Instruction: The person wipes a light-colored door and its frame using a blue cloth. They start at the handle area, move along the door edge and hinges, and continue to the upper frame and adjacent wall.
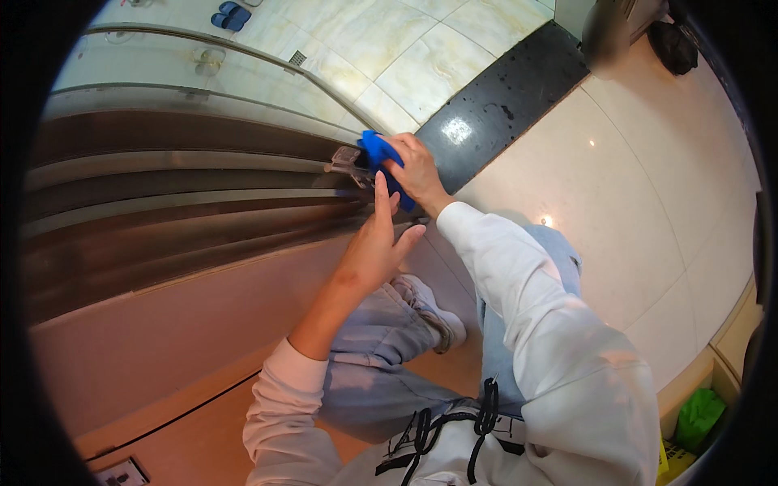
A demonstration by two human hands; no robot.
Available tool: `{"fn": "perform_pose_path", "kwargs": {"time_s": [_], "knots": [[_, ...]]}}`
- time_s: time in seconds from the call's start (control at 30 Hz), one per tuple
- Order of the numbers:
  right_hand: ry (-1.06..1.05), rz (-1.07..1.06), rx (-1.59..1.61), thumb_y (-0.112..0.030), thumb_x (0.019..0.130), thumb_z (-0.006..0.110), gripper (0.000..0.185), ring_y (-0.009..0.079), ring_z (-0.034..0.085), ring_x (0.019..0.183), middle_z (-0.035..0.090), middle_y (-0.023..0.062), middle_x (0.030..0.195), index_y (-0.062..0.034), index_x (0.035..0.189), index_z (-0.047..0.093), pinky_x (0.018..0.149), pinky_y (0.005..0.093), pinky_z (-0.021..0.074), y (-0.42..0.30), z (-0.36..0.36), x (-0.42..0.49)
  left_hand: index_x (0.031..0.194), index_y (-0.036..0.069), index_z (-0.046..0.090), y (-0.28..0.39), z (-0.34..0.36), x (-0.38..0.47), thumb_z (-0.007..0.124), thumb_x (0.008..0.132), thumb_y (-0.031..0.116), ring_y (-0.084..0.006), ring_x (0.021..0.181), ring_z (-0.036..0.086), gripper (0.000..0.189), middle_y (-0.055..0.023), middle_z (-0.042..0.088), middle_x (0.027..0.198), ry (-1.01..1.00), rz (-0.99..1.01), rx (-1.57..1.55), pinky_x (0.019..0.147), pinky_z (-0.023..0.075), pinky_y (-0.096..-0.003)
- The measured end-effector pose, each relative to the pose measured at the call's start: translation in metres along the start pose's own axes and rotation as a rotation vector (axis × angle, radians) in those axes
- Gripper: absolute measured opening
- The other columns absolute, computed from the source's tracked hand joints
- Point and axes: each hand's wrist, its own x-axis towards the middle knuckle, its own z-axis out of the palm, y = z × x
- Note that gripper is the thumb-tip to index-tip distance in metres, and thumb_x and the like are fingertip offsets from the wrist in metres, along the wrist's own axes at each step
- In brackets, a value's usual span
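A blue cloth (384,159) is bunched in my right hand (416,171), pressed against the end edge of a dark-framed sliding door (182,176). Just left of the cloth, a metal latch or lock fitting (347,159) sits on the door frame, partly covered by the cloth. My left hand (383,234) is held a little below, its index finger pointing up near the cloth's lower part and its thumb apart. Nothing is visible in my left hand; whether its fingertips touch the frame or the cloth, I cannot tell.
A wet-looking black stone threshold (504,103) runs between the marble-patterned tiles (425,67) and the beige floor (614,182). Blue slippers (231,16) and a floor drain (297,58) lie beyond the glass. A black bag-like item (671,47) is at upper right, a green bag (699,416) at lower right.
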Motion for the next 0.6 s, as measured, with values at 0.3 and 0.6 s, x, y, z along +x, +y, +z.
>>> {"fn": "perform_pose_path", "kwargs": {"time_s": [0.3, 0.6], "knots": [[-0.108, 0.018, -0.120, -0.007, 0.073, 0.066, 0.039, 0.0294, 0.055, 0.096, 0.057, 0.0077, 0.100, -0.0121, 0.110, 0.059, 0.081, 0.0373, 0.0472, 0.002, -0.007, 0.004, 0.142, 0.000, -0.008, 0.004, -0.005, -0.003, 0.061, 0.086, 0.020, -0.0362, 0.126, 0.040, 0.091, -0.0271, 0.037, 0.137, 0.059, 0.104, 0.030, 0.103, 0.0317, -0.0385], [0.013, -0.065, 0.002, -0.001, 0.072, 0.060, 0.042, 0.0333, 0.055, 0.091, 0.056, 0.0128, 0.099, -0.0106, 0.112, 0.055, 0.079, 0.0411, 0.0459, -0.040, -0.021, 0.020, 0.143, -0.002, 0.008, 0.011, -0.002, -0.012, 0.067, 0.081, 0.015, -0.0369, 0.130, 0.030, 0.087, -0.0269, 0.025, 0.142, 0.173, 0.231, 0.119, 0.106, 0.0268, -0.0385]]}}
